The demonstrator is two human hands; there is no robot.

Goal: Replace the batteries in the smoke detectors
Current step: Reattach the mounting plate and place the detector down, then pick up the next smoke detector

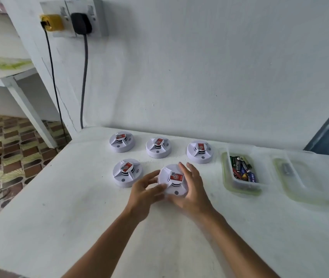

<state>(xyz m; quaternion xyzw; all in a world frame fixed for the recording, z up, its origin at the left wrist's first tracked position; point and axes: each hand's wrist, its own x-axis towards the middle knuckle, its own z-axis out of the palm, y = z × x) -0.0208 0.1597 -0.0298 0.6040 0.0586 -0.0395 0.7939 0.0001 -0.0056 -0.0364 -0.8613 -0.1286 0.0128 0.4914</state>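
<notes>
Both hands close around one smoke detector [173, 181] near the middle of the white tabletop [79, 207]. The left hand [143, 192] sits at the detector's 8 o'clock, fingers curled, with the fingertips against its left edge and lower rim. The right hand [192, 189] cups it from 4 o'clock, palm under the right side and fingers reaching up past the rim toward 1 o'clock; the fingers are loosely bent round the body rather than straight. The detector looks tilted up slightly toward the camera, its red label facing upward; motion blur keeps me from telling whether its base is touching the tabletop.

Four more smoke detectors lie flat nearby: one [127, 173] just beside the left hand at 10 o'clock from the held unit, and three in a back row, the left [122, 141], the middle [158, 147] and the right [199, 151].

At 3 o'clock from the hands, well apart from them, a clear container [242, 173] holds a heap of loose batteries [242, 167]. Farther right lies a second clear container [298, 177] with one small dark object inside, too blurred to identify.

On the wall at 11 o'clock, a yellow plug [52, 23] and a black plug [81, 23] sit in a socket plate, their cables hanging down.
</notes>
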